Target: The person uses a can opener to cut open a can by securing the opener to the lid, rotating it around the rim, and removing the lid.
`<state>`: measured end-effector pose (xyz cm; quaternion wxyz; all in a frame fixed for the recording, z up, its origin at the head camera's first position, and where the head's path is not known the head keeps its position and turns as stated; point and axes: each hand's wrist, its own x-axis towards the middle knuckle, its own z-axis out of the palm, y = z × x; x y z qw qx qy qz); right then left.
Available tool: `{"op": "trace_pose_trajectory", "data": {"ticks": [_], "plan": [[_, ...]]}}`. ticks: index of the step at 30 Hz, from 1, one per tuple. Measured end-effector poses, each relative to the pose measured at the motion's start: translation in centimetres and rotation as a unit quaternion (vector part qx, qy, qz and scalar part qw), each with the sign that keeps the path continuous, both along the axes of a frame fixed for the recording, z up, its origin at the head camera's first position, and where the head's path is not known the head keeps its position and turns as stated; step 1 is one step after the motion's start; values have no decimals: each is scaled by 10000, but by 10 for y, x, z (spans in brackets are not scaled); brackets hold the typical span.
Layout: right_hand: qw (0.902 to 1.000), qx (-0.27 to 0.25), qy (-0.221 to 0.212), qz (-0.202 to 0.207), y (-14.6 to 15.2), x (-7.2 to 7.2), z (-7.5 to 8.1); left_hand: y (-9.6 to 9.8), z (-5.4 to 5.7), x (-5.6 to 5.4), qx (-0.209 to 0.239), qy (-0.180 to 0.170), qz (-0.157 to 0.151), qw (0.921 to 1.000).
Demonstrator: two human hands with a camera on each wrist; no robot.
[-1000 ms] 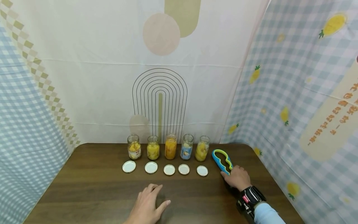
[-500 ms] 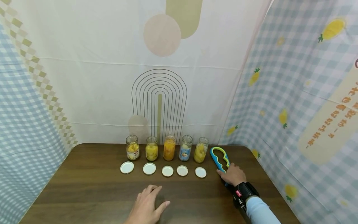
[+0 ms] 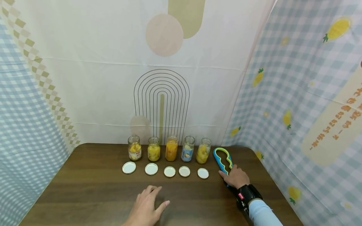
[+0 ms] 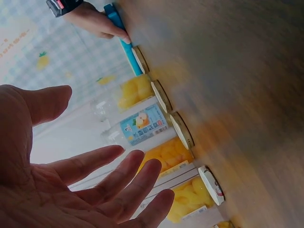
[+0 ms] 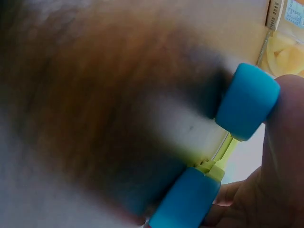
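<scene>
A blue and lime-green jar opener [image 3: 219, 160] lies on the right side of the table. My right hand [image 3: 236, 177] grips its handles; in the right wrist view the thumb [image 5: 287, 128] lies against one blue handle and fingers show by the other. My left hand [image 3: 145, 205] hovers near the front middle, fingers loosely spread, holding nothing. Beyond it stands a row of several open glass jars of yellow and orange fruit, among them one with a blue label [image 3: 188, 153]. White-faced lids, such as the leftmost lid [image 3: 128, 167], lie in front of the jars.
The brown wooden table [image 3: 93, 188] ends at a white patterned cloth [image 3: 107, 94] just behind the jars. A blue checked cloth [image 3: 271, 125] hangs along the right side. The opener sits right of the rightmost jar [image 3: 204, 151].
My right hand and the jar opener have shifted slightly left and away from me, then stayed there. The left hand has drawn back a little. The jars and lids keep their places.
</scene>
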<state>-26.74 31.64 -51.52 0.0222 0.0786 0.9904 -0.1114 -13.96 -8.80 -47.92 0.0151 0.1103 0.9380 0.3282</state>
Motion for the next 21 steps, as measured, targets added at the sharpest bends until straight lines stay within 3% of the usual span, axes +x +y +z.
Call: {"op": "trace_pose_trajectory", "data": {"ticks": [14, 17, 21], "plan": [[9975, -202, -609, 309, 8, 5, 16, -2, 3, -2, -72, 96, -2, 9999], [9982, -176, -476, 327, 6, 13, 23, -4, 4, -1, -52, 130, 76, 9999], [9992, -152, 182, 307, -6, 31, 30, -8, 3, 0, -19, 70, 170, 9998]]}}
